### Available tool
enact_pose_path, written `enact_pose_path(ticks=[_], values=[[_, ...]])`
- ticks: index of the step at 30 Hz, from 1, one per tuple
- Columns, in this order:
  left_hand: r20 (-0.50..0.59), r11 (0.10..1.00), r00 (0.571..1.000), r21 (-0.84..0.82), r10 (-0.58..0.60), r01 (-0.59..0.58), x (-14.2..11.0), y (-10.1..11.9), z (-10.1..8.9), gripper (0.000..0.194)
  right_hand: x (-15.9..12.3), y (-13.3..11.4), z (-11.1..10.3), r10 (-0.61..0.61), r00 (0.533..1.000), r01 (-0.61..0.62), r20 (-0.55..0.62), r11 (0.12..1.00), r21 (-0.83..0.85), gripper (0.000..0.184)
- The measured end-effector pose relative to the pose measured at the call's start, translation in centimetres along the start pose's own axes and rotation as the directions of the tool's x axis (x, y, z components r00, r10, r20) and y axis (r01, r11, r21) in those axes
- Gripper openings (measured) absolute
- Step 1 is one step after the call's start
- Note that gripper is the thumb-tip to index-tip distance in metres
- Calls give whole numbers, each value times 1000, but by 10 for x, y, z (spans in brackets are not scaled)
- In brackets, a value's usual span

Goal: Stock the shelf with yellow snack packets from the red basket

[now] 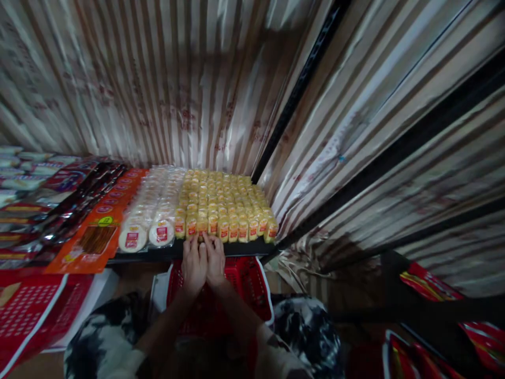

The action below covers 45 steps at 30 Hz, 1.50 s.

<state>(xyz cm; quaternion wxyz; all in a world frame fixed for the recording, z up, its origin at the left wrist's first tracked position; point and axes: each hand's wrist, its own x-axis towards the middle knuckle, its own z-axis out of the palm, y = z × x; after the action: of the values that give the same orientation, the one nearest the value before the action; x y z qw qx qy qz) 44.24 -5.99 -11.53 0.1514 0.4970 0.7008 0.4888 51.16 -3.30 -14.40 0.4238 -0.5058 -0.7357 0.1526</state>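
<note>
Both my hands are side by side at the front edge of the black shelf (138, 256). Rows of small yellow snack packets (221, 197) with red labels lie there. My left hand (194, 263) has its fingers bent against a yellow snack packet (202, 225) in the front row. My right hand (214, 260) presses close beside it, fingertips on the same packet; the thumbs nearly touch. Part of the packet's lower end is hidden by the fingers. Clear-wrapped round white packs (161, 231) stand in two rows to the left.
A red basket (252, 287) with a white rim sits below my hands, another red basket (31, 310) at lower left. Orange snack bags (97, 231) and dark shiny packs (74, 192) fill the shelf's left. Striped sheeting (158, 79) and a black post (300, 89) stand behind.
</note>
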Motion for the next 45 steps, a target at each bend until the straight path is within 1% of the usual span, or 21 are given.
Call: enact_pose_path(ticks=[3,5,7,11,16,20,23,30,35,40,45], values=[[-135,999,991,48,12,-6,2,-2,-4,45,-1,1,-1,-49,999,49,10,998,-32,52],[-159,996,987,87,24,-10,5,-7,-5,45,-2,1,-2,-76,997,77,14,996,-47,59],[-138,992,989,122,45,-28,9,-11,-5,44,-2,1,-2,-96,995,97,14,994,-52,63],[-102,985,991,159,81,-64,15,-15,-6,40,-1,-1,-3,-112,994,113,12,992,-59,61],[-97,974,989,205,113,-91,18,-12,-11,48,-1,-3,-4,-108,994,108,4,991,-80,63],[-40,962,991,249,124,-110,20,-14,-11,51,-1,-4,-5,-114,993,114,6,990,-87,63],[-7,961,992,252,124,-118,22,-18,-11,52,-1,-5,-6,-113,993,115,27,989,-96,61],[-30,960,991,253,129,-117,21,-18,-12,52,-1,-6,-6,-103,994,106,33,988,-115,59],[-31,967,990,221,138,-128,26,-24,-9,52,0,-8,-5,-103,994,109,47,985,-131,60],[-16,950,990,283,143,-132,25,-23,-11,50,0,-8,-5,-95,994,101,48,985,-138,61],[-1,947,988,286,154,-148,19,-21,-10,53,0,-7,-3,-95,994,102,51,981,-163,61]])
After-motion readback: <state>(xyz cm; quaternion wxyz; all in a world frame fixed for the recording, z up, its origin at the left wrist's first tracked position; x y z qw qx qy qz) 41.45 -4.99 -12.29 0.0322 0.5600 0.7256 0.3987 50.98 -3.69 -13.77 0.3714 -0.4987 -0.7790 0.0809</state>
